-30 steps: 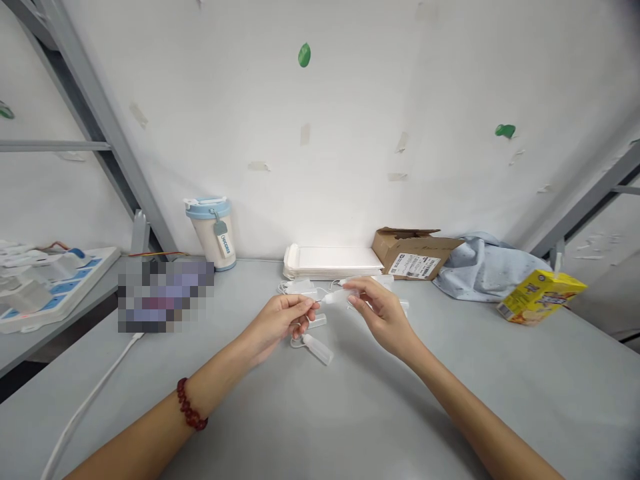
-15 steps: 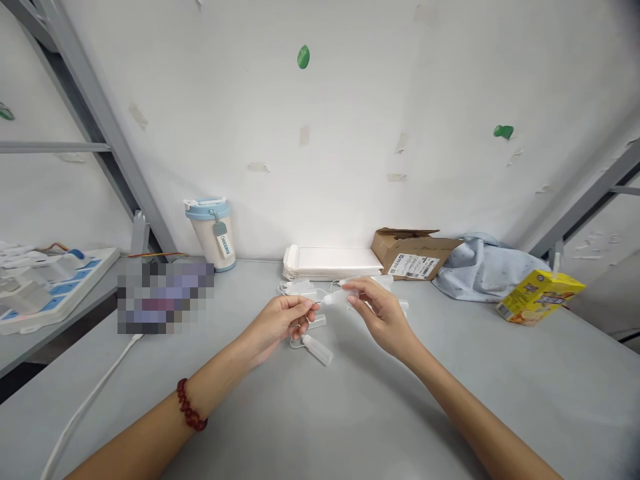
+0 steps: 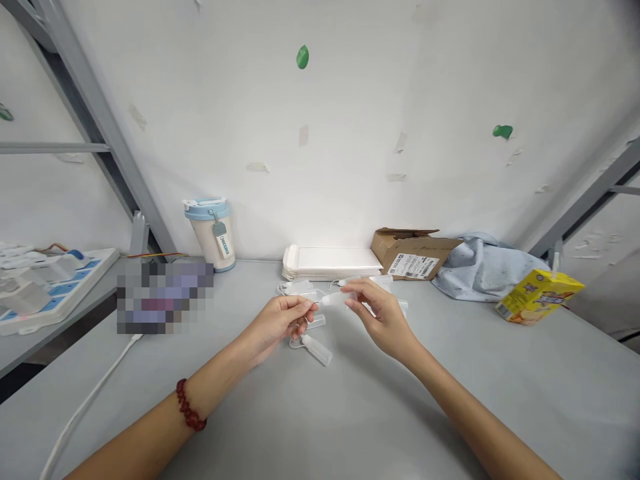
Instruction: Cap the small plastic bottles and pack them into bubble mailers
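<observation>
Head view. Both hands are raised just above the middle of the table [image 3: 350,420]. The left hand [image 3: 280,321] pinches the narrow end of a white tube [image 3: 334,299]. The right hand [image 3: 383,321] grips the tube's wider end between thumb and fingertips.

Directly under the hands lie a second tube [image 3: 316,349] and a few small white parts, too small to make out.

Along the far edge, against the wall, stand from left to right:
- a cup [image 3: 213,233] with a blue lid
- a stack of white sheets [image 3: 333,261]
- a cardboard box [image 3: 413,253]
- a bundled cloth [image 3: 480,270]

A yellow carton [image 3: 540,297] lies tilted near the right edge. A white cable [image 3: 90,400] runs along the left edge, and a power strip [image 3: 55,287] lies on the neighbouring surface beyond it. The near half of the table is bare except for the forearms. The left wrist carries a red bracelet [image 3: 190,405].
</observation>
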A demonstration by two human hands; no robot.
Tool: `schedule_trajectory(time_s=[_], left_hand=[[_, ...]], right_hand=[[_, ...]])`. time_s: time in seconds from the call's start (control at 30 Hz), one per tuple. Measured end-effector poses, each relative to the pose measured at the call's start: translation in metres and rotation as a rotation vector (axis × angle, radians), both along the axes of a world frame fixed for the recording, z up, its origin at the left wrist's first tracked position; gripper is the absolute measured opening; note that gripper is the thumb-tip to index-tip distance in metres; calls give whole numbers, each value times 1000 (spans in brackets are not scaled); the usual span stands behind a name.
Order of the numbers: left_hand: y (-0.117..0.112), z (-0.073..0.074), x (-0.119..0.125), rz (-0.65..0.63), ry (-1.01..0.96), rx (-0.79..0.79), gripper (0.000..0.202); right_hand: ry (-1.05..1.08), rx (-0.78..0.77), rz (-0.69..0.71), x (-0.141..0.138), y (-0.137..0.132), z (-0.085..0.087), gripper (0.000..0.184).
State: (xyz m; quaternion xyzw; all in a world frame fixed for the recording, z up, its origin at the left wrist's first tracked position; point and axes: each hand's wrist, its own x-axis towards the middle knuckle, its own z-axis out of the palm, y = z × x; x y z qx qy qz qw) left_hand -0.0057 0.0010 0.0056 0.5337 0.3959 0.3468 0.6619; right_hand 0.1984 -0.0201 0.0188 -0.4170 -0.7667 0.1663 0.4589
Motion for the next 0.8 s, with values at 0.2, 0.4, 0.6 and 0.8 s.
schedule_trajectory(time_s=[0.2, 0.4, 0.6, 0.8], left_hand=[[-2, -2, 2, 4, 66, 71, 28], [-6, 3, 5, 35, 109, 114, 27], [-5, 0, 6, 67, 130, 109, 26], [-3, -4, 5, 69, 110, 83, 26]], right_hand=[[-24, -27, -15, 1, 0, 0, 18], [-43, -43, -44, -1, 0, -4, 18], [-61, 55, -51, -6, -1, -10, 19], [-83, 138, -41, -9, -1, -17, 19]])
